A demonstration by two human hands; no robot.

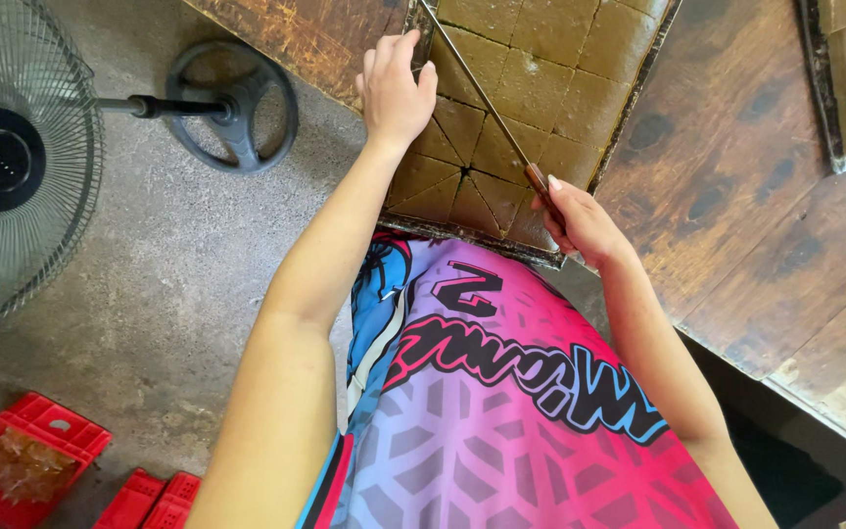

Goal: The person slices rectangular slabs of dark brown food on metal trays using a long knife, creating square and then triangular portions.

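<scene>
Setting: as I look down past my pink and purple jersey, a metal tray of scored brown slab squares sits on a worn wooden table.
Left hand: fingers loosely spread, resting flat on the tray's near-left edge, gripping nothing.
Right hand: closed around the handle of a long knife, its blade lying across the squares.
Floor: standing fan on my left, red crates below.

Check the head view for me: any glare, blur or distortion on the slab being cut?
Head view: daylight is even, with soft sheen but no harsh glare on the scored brown slab in its dark metal tray; the long thin knife in the right hand reads sharp; the left hand at the tray's edge is crisp; the grey standing fan bows at the frame edge from wide-angle distortion.
</scene>
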